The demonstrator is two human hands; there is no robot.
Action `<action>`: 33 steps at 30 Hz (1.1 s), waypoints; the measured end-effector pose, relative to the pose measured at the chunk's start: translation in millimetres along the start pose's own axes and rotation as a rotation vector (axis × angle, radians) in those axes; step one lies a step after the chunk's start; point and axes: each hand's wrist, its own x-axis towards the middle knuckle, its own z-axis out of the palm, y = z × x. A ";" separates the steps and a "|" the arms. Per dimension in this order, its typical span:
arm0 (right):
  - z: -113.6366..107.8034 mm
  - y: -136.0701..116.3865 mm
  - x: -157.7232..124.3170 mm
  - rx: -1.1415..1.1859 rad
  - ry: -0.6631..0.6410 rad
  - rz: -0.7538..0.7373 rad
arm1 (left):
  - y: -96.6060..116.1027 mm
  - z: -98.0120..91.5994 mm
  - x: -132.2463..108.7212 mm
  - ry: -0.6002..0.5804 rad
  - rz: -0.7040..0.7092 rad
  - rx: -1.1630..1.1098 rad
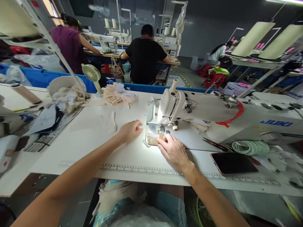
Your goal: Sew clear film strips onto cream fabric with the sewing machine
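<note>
My left hand (131,130) hovers over the white tabletop, left of the sewing machine's needle area. Its fingers curl loosely, thumb apart from the forefinger, and I see nothing between them. My right hand (174,150) lies palm down in front of the needle, fingers stretched out. Its fingertips touch a tan rectangular piece (151,140) set at the machine bed; whether this is a cover plate or material I cannot tell. The lit head of the white sewing machine (169,104) stands just beyond the right hand.
A phone (234,163), scissors (215,144) and a coil of pale green cord (250,147) lie at right. A printed ruler (142,170) runs along the front edge. Bundled cream fabric pieces (115,94) and a small fan (92,74) are at the back. Other people sit beyond.
</note>
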 end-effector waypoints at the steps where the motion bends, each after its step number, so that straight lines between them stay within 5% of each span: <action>1: 0.0 0.2 -0.4 0.000 0.006 -0.008 | -5.6 -11.1 -2.8 0.005 0.041 0.034; 6: 4.3 4.0 -1.7 0.008 0.046 -0.040 | -56.4 -80.2 -24.2 0.041 0.268 0.121; 9: 8.1 6.4 -1.1 -0.004 0.048 -0.052 | -88.0 -100.3 -36.7 0.028 0.281 0.219; 13: 9.3 7.3 -0.7 -0.006 0.054 -0.053 | -108.7 -91.3 -39.0 0.003 0.348 0.315; 21: 8.9 7.4 0.0 -0.003 0.098 -0.080 | -107.6 -67.1 -27.3 0.076 0.392 0.273; 25: 10.1 8.2 1.1 -0.009 0.112 -0.099 | -114.1 -79.2 -16.5 0.152 0.210 0.203; 29: 8.3 6.8 1.6 -0.011 0.125 -0.105 | -134.0 -109.7 17.1 0.350 -0.082 0.322; 33: 8.7 6.5 1.5 0.003 0.135 -0.097 | -156.6 -133.4 47.5 0.404 -0.241 0.393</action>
